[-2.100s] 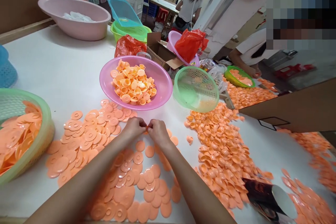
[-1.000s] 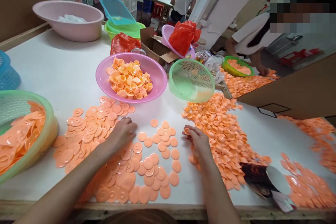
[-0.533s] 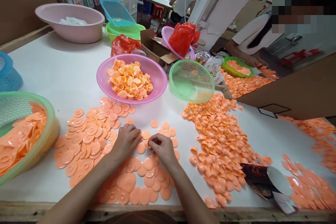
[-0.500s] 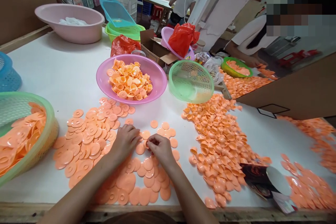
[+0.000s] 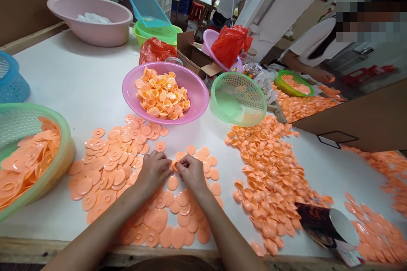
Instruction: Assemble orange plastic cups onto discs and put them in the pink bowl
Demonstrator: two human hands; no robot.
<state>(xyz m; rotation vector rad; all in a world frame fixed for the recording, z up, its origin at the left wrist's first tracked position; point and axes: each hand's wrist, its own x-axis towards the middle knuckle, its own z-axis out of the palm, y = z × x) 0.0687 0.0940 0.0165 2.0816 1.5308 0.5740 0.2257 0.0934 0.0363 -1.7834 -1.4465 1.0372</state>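
Note:
My left hand point(image 5: 154, 170) and my right hand point(image 5: 191, 172) meet over the table, fingertips nearly touching. Pinched in my right fingers is a small orange plastic cup point(image 5: 174, 165). My left fingers are curled against its other side, partly hiding what lies between them. Flat orange plastic discs point(image 5: 110, 163), some with a raised ring, spread around and under both forearms. Beyond my hands, a pink basin point(image 5: 200, 103) holds a heap of assembled-looking orange cups on discs point(image 5: 162, 95). To the right is a long pile of loose orange cups point(image 5: 270, 178).
At left stands a green basket point(image 5: 65, 144) of large orange discs, with a blue basket point(image 5: 15, 82) behind. A green colander point(image 5: 238, 97) sits beside the pink basin. A dark box point(image 5: 318, 220) lies at right. A co-worker's hand point(image 5: 322, 75) is beyond the cardboard divider point(image 5: 365, 123).
My hands have come closer together, the right one moving up and left with the orange cup towards my left fingers. The whole view has shifted slightly.

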